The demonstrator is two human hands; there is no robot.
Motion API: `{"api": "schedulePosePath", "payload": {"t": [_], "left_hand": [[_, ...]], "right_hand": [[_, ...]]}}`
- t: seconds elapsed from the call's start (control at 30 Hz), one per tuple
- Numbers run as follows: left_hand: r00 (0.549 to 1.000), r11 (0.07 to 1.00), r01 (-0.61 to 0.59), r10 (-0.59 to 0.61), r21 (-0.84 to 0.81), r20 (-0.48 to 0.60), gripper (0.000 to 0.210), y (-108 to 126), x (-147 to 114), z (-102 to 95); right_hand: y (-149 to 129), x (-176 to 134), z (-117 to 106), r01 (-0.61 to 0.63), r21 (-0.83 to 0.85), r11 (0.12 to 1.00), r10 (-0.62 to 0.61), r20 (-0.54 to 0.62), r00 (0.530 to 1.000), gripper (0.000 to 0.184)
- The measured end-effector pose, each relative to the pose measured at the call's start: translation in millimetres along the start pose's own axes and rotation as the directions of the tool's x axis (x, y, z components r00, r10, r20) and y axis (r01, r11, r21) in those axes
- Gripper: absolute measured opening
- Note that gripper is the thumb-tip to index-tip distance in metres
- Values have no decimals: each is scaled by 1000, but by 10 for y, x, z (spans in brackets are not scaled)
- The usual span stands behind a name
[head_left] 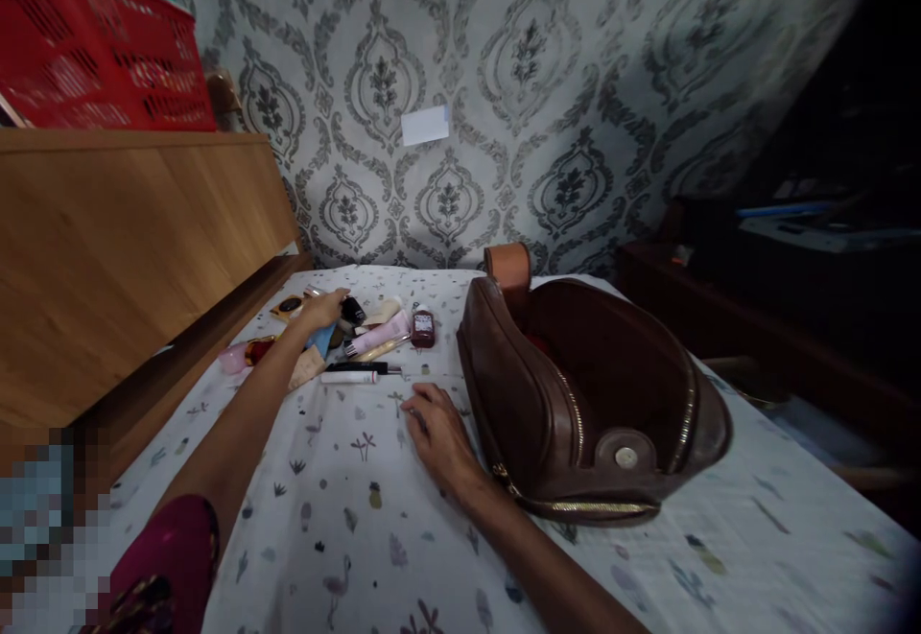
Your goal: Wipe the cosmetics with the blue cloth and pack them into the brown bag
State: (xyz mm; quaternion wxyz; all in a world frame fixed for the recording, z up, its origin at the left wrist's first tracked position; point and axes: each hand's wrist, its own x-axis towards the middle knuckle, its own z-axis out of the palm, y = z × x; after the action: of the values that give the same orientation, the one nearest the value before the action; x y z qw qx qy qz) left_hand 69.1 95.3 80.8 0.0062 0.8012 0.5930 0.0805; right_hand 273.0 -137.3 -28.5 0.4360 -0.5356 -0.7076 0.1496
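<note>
My left hand [323, 310] reaches into a cluster of cosmetics at the far left of the bed sheet. Its fingertips are beside a small black item [352, 310], and their grip is hidden. Around it lie a pale pink tube [379, 334], a small dark red bottle [422, 328], a black pen-like stick [360, 366] and a white tube [349, 378]. My right hand [438, 433] rests on the sheet with fingers loosely bent and apart, holding nothing. Just right of it stands a brown leather bag [518, 385], unzipped and gaping, its inside dark.
A wooden panel [144, 250] borders the left side, with a red plastic basket [107, 49] on top. Behind the patterned sheet [302, 500] rises a papered wall [460, 68] bearing a white switch plate [424, 126]. Dark furniture [791, 356] stands to the right.
</note>
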Motion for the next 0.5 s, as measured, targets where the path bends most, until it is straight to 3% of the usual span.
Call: {"api": "schedulePosePath", "payload": {"t": [0.13,0.37,0.5], "left_hand": [[999,998,-42,42,40,-8,36,197,-154,62],[992,992,-122,124,36,-35,36,682,-657,266],[983,991,-130,131,16,-130,31,652,-870,220]], "right_hand": [[-20,7,-11,-2,-3,1000,2,11,1000,25],[-21,29,-14,-16,-18,1000,16,25,1000,24],[-17,27,-21,-9,-32,999,11,36,999,25]]}}
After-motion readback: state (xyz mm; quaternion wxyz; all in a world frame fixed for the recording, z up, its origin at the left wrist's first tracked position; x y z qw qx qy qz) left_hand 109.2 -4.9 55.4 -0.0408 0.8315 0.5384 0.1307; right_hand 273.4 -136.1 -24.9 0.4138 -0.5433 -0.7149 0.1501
